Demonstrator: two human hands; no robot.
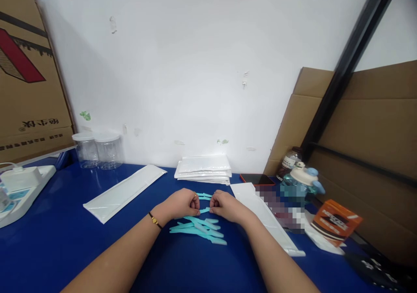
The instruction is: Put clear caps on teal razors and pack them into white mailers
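Both of my hands meet over the middle of the table, each pinching one end of a teal eyebrow razor (205, 210). My left hand (180, 204) has its fingers closed at the left end. At the other end, the fingertips of my right hand (228, 206) are pressed together. Just beyond the fingers lie a couple of similar teal razors (204, 195), partly hidden by the hands. A loose, crisscrossed pile of several eyebrow razors (198, 229) rests on the table right in front of my hands.
White mailer bags lie left (125, 193) and right (265, 219); a white stack (203, 168) is by the wall. Around the blue table (107, 254) are lidded clear jars (109, 152), a power strip (31, 193), phone (257, 179), teal bottle (298, 182) and orange box (335, 221).
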